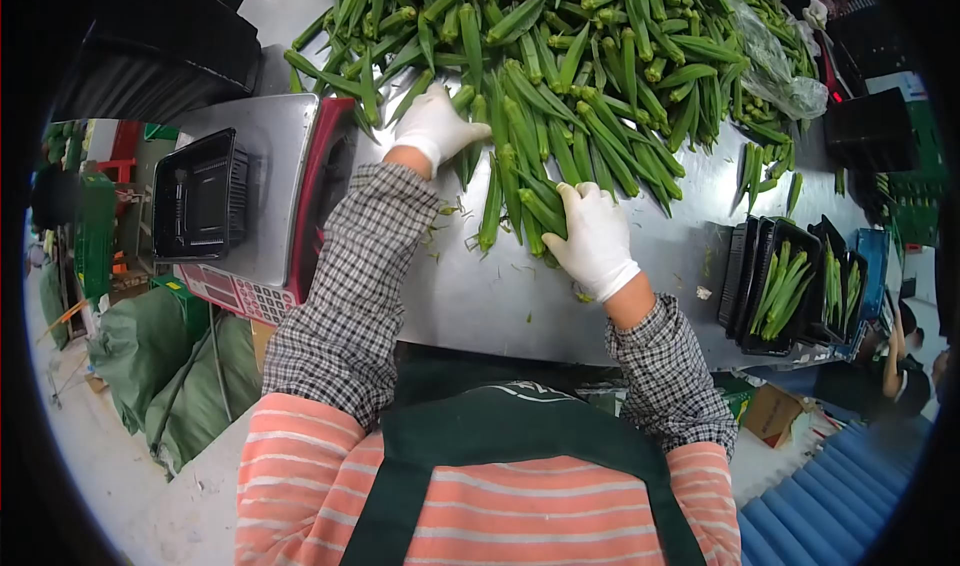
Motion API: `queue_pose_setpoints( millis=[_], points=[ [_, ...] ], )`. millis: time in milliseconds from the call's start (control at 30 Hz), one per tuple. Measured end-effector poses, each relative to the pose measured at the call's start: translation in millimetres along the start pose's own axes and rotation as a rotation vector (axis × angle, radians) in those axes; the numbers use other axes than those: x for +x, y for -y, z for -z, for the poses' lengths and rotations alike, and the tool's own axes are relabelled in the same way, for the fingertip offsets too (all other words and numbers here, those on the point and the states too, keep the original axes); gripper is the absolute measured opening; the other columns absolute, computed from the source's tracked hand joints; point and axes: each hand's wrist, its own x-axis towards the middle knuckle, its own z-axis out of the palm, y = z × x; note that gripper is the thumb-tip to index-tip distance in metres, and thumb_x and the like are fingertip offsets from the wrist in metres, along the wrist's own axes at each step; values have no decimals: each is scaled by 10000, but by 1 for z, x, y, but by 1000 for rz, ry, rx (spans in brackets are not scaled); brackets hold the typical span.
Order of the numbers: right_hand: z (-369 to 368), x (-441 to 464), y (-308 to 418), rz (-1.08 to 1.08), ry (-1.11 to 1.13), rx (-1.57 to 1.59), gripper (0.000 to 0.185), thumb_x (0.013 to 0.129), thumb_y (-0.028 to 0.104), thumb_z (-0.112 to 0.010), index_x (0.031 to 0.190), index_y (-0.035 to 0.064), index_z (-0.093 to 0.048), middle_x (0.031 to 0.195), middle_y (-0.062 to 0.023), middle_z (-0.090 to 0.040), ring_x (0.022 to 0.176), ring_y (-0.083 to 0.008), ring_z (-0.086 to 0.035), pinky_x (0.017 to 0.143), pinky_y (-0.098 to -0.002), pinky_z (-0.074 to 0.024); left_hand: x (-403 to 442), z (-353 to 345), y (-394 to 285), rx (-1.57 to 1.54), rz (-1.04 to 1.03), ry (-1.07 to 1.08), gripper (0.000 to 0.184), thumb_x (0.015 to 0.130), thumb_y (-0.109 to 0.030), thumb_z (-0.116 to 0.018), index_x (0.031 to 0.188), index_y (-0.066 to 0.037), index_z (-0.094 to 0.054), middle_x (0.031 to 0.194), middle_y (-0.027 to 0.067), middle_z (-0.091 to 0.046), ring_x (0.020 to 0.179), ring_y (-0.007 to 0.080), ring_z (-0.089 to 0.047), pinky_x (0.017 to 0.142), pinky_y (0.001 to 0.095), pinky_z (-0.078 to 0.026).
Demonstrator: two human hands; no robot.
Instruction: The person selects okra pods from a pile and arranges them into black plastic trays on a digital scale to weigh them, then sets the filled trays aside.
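A large heap of green okra (600, 56) covers the back of the metal table (470, 306). My left hand (437, 126), in a white glove, lies at the heap's left front edge with thumb and fingers apart; no pod shows in its grasp. My right hand (592, 238), also white-gloved, has its fingers closed on okra pods (543, 209) at the heap's front edge. Several long pods lie between the two hands, pointing toward me.
On the left, a red-framed scale (270, 166) bears an empty black tray (200, 201). Black trays with okra (785, 291) stand at the right edge. Clear plastic film (775, 61) lies over the heap's right side. A co-worker's arm (893, 351) shows far right.
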Motion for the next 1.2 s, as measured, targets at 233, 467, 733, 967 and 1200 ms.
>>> queue_pose_setpoints(
  millis=[233, 467, 733, 967, 1200],
  points=[
    [-4, 1, -2, -61, -8, -108, 422, 657, 178, -702, 1016, 23, -544, 1006, -152, -542, 948, -309, -553, 796, -397, -483, 5, -3, -2, 146, 67, 90, 746, 649, -356, -726, 1221, 33, -448, 1218, 254, -502, 1107, 341, -540, 933, 357, -450],
    [-18, 5, -10, -85, -117, -70, 365, 666, 108, -658, 1004, 40, -538, 937, -150, -560, 854, -317, -587, 727, -403, -504, -13, -14, 13, 160, 75, -72, 645, 637, -256, -689, 1189, 2, -477, 1183, 238, -496, 1109, 367, -503, 928, 378, -441],
    [-26, 2, -26, -116, -200, 221, 384, 688, 53, -612, 1061, 8, -533, 957, -176, -575, 904, -343, -584, 756, -407, -498, -18, -13, 16, 195, 56, -115, 489, 708, -258, -658, 1097, 1, -513, 1115, 226, -532, 1063, 355, -536, 886, 402, -462],
    [-11, -8, -18, -148, -187, 549, 399, 710, 72, -622, 1088, 4, -514, 965, -197, -586, 886, -352, -586, 794, -414, -475, -69, -1, 10, -342, 12, 37, 626, 642, -219, -661, 1199, 13, -496, 1098, 225, -588, 1022, 308, -586, 896, 325, -452],
    [-17, -1, 11, -133, 11, 140, 500, 693, 145, -671, 1142, 9, -498, 964, -190, -606, 886, -357, -594, 781, -402, -485, -94, -52, 12, -882, -6, 124, 575, 686, -148, -623, 1209, 41, -479, 1004, 182, -612, 929, 294, -609, 837, 339, -487]
  ],
)
